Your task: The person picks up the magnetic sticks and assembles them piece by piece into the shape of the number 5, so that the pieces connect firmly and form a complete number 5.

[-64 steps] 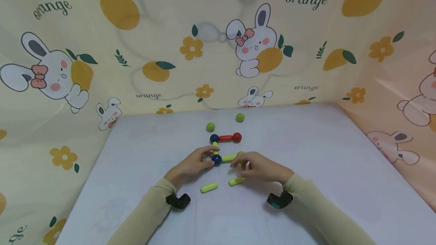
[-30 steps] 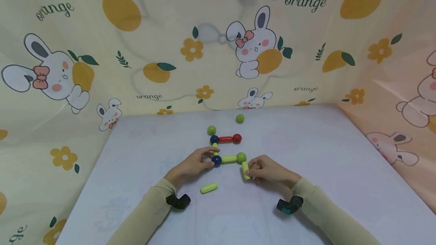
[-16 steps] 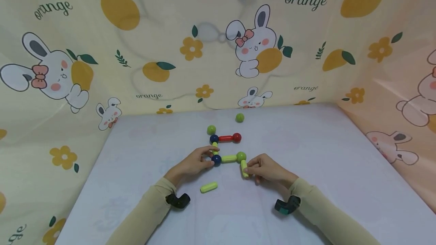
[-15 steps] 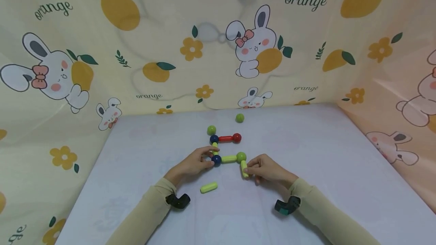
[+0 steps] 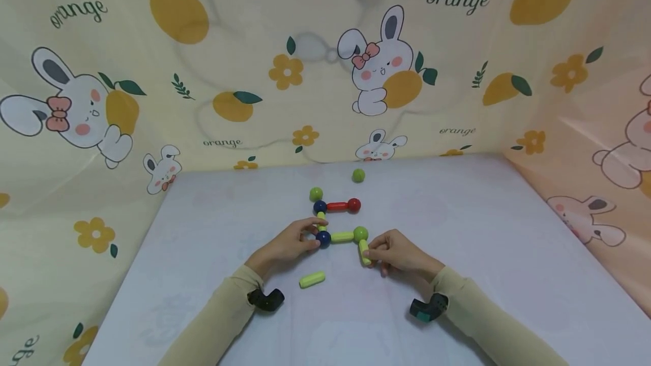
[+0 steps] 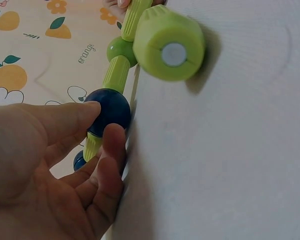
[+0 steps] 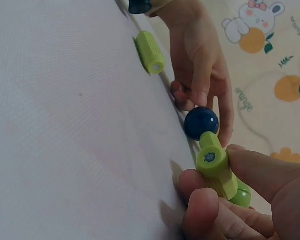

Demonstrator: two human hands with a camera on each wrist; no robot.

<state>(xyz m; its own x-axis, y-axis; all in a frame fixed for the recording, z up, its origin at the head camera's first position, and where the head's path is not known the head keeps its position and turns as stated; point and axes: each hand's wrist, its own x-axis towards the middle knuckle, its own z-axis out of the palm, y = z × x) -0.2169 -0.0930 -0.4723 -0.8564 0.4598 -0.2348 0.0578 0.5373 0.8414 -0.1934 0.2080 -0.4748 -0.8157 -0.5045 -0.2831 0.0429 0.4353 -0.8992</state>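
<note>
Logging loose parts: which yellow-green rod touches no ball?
The yellow-green rod lying alone on the table, nearest the wearer; the other three rods each touch a ball.

Looks dim in both wrist views, brighter from the head. Has soft grey shadows on the far cloth [image 5: 239, 61] and the table [image 5: 458, 225]. Shines in a dot on the near blue ball [image 7: 201, 123]. Goes fuzzy on the left wrist view's green rod [image 6: 165, 37].

A lone rod [image 5: 312, 279] lies before the joined pieces [image 5: 342, 237].
</note>
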